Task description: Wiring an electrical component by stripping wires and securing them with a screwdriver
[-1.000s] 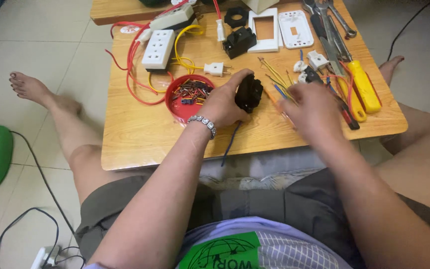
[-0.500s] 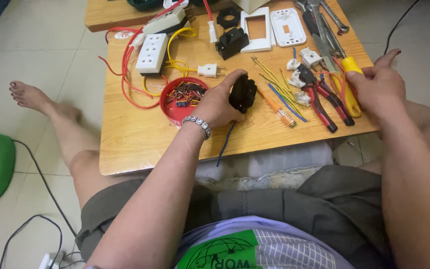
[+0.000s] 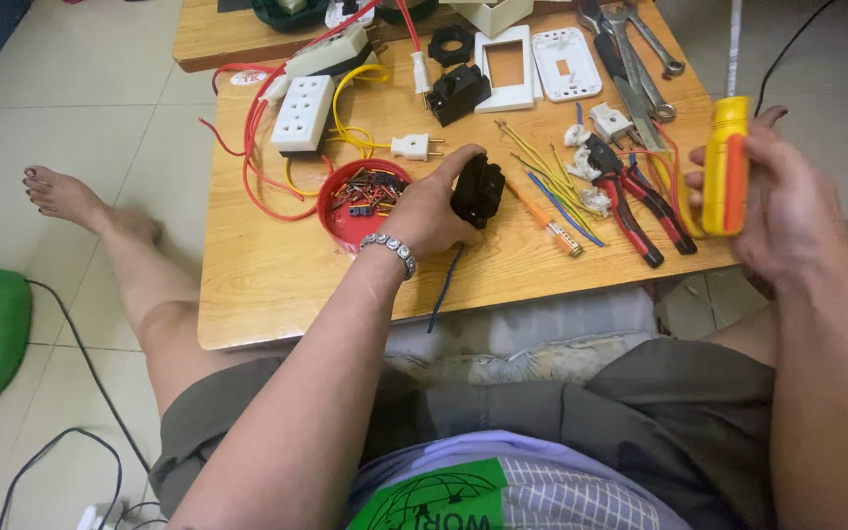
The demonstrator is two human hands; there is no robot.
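At frame centre the left hand (image 3: 424, 211) grips a black part (image 3: 478, 188) on the worktop (image 3: 277, 280), while the right hand (image 3: 772, 201), at right, clasps a yellow screwdriver (image 3: 726, 162).

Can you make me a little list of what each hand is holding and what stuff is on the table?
left hand: grips a black electrical part resting on the table
right hand: holds a yellow-handled tool upright, off the table's right edge
table: low, wooden
red bowl: small wire bits inside
beside left hand: white plug, blue wire
middle: loose coloured wires, red-handled pliers
far side: white socket strip, wrenches
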